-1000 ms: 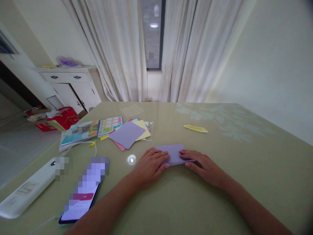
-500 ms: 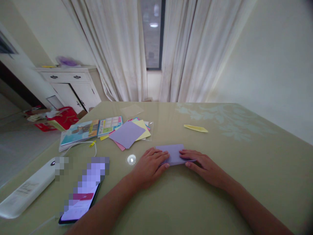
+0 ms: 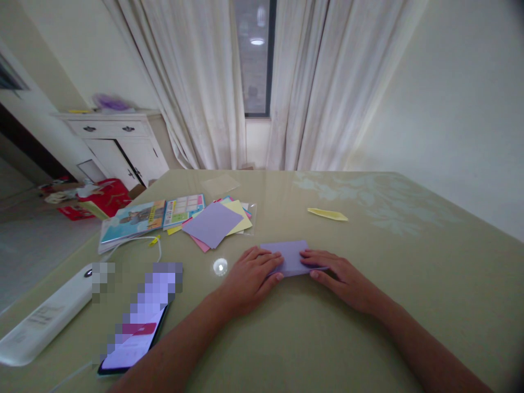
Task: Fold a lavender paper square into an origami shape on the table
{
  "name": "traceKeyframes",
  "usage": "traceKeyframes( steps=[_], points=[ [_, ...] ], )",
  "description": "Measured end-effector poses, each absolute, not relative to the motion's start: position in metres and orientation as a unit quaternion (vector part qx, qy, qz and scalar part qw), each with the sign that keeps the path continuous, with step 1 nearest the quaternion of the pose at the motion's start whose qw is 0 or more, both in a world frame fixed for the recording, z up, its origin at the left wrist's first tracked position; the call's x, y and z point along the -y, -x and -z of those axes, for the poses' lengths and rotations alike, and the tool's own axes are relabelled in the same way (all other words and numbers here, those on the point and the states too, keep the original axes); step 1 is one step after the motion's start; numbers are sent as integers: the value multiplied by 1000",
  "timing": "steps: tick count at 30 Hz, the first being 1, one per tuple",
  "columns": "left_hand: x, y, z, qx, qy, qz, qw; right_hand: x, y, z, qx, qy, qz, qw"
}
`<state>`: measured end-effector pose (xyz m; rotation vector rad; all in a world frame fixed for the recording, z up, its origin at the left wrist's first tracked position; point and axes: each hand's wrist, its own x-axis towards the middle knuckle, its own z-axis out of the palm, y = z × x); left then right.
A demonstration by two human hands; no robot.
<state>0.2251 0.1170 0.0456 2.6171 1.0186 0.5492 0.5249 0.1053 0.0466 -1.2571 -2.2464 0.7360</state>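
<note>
A folded sheet of purple paper (image 3: 290, 254) lies flat on the olive-green table (image 3: 409, 284) in front of me. My left hand (image 3: 250, 277) rests on its left end with the fingers stretched flat. On its right end lies my right hand (image 3: 340, 277), fingers also flat and pressing the paper down. Neither hand lifts or grips anything.
A loose pile of coloured paper sheets (image 3: 216, 222) and a booklet (image 3: 141, 218) lie at the left back. A folded yellow paper piece (image 3: 327, 214) sits further back right. A phone (image 3: 133, 333) and a white device (image 3: 45, 316) lie near the left edge.
</note>
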Motion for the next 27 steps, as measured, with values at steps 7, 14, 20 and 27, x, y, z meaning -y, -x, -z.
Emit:
traceKeyframes(
  steps=[7, 14, 20, 27],
  points=[
    [-117, -225, -45, -353, -902, -197, 149, -105, -525, -48, 817, 456, -265, 233],
    [-120, -226, -39, -398, -878, -217, 156, -107, -520, -49, 824, 452, -240, 242],
    [-121, -228, -31, -444, -857, -224, 133, -107, -518, -53, 826, 453, -232, 240],
    [-119, -228, -38, -420, -873, -211, 129, -104, -516, -60, 823, 458, -240, 234]
  ],
)
